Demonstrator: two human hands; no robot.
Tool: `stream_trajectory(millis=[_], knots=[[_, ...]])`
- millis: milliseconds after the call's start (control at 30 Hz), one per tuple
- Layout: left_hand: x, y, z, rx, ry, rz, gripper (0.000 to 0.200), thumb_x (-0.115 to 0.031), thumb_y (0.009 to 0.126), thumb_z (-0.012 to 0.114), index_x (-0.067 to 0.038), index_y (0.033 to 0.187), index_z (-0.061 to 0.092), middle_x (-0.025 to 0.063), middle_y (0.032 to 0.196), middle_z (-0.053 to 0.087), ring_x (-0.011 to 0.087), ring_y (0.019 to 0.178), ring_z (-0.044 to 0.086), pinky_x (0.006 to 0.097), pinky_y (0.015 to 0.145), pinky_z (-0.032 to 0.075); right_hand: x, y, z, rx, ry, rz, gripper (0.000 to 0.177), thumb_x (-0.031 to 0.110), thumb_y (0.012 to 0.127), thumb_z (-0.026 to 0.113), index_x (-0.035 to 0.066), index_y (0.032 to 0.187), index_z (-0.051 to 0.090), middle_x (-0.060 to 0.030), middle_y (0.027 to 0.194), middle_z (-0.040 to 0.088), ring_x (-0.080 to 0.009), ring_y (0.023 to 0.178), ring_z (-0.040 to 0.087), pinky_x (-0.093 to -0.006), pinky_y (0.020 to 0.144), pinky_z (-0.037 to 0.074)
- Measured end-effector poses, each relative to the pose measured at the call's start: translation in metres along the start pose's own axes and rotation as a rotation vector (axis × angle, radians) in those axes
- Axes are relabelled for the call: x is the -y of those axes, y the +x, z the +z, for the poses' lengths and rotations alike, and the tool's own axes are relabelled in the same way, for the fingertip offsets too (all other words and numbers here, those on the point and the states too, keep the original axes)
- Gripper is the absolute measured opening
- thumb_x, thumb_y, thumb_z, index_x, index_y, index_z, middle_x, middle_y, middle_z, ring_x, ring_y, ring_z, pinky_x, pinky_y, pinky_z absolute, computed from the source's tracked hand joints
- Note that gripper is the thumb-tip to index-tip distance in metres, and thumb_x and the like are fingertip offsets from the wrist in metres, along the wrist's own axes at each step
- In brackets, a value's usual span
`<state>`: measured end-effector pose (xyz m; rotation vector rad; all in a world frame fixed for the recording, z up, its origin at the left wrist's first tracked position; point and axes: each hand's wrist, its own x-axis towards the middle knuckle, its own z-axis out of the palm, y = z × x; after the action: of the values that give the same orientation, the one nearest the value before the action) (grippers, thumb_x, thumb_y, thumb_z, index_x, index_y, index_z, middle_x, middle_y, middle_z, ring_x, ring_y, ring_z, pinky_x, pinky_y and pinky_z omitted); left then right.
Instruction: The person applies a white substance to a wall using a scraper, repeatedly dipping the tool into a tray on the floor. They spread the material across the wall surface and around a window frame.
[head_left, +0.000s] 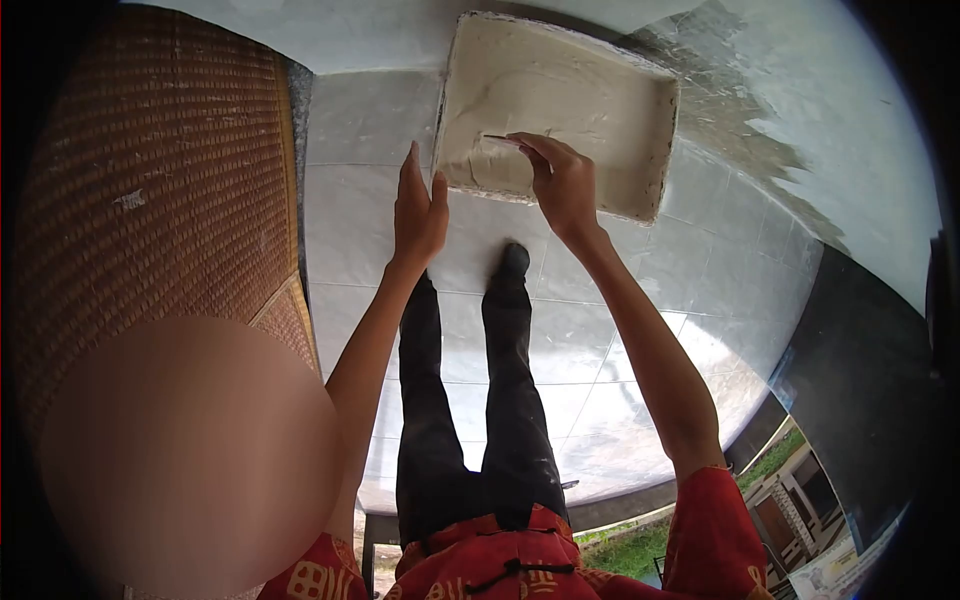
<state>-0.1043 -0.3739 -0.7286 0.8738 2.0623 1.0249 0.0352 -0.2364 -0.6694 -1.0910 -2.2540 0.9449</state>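
A rectangular tray (668, 150) with a smeared rim lies on the tiled floor at the top middle. Pale, wet-looking paste (560, 80) is spread across its inside. Over the paste, my right hand (566, 185) is closed on a thin, dark-edged tool (495, 137), whose tip points left; the rest of the tool is hidden by the fingers. My left hand (420, 212) is beside the tray's lower left corner, thumb and fingers apart, holding nothing.
A woven brown panel (170, 170) stands along the left. At the upper right is a wall (850, 120) with a grey, uneven patch. My legs and dark shoes (513, 262) are on the grey tiled floor (580, 260). A blurred round area covers the lower left.
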Motion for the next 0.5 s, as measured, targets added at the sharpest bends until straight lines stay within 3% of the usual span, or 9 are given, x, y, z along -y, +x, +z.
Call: stream_trajectory(millis=[200, 367, 500], knots=[[0.018, -0.002, 0.012, 0.053, -0.13, -0.073, 0.059, -0.028, 0.105, 0.038, 0.003, 0.153, 0.023, 0.0272, 0.152, 0.036, 0.0391, 0.141, 0.036, 0.0444, 0.116, 0.029, -0.002, -0.003, 0.019, 0.02, -0.036, -0.041, 0.02, 0.003, 0.089, 0.064, 0.01, 0.104, 0.075, -0.0126, 0.096, 0.074, -0.0304, 0.087, 0.07, -0.0392, 0.074, 0.055], [0.023, -0.004, 0.015, 0.013, -0.103, 0.01, 0.051, -0.021, 0.106, 0.038, 0.001, 0.151, 0.032, 0.0254, 0.147, 0.045, 0.0379, 0.135, 0.045, 0.0431, 0.111, 0.037, -0.005, -0.007, 0.03, 0.03, -0.08, -0.05, 0.021, 0.002, 0.088, 0.064, 0.011, 0.104, 0.075, -0.0113, 0.096, 0.074, -0.0294, 0.087, 0.07, -0.0393, 0.073, 0.055], [0.024, -0.002, 0.012, 0.057, -0.079, 0.011, 0.052, -0.022, 0.107, 0.038, -0.002, 0.154, 0.029, 0.0243, 0.15, 0.043, 0.0348, 0.139, 0.043, 0.0399, 0.112, 0.035, -0.007, -0.011, 0.034, 0.026, -0.083, -0.052, 0.021, 0.002, 0.087, 0.064, 0.012, 0.102, 0.075, -0.0105, 0.094, 0.074, -0.0291, 0.084, 0.069, -0.0394, 0.072, 0.054]])
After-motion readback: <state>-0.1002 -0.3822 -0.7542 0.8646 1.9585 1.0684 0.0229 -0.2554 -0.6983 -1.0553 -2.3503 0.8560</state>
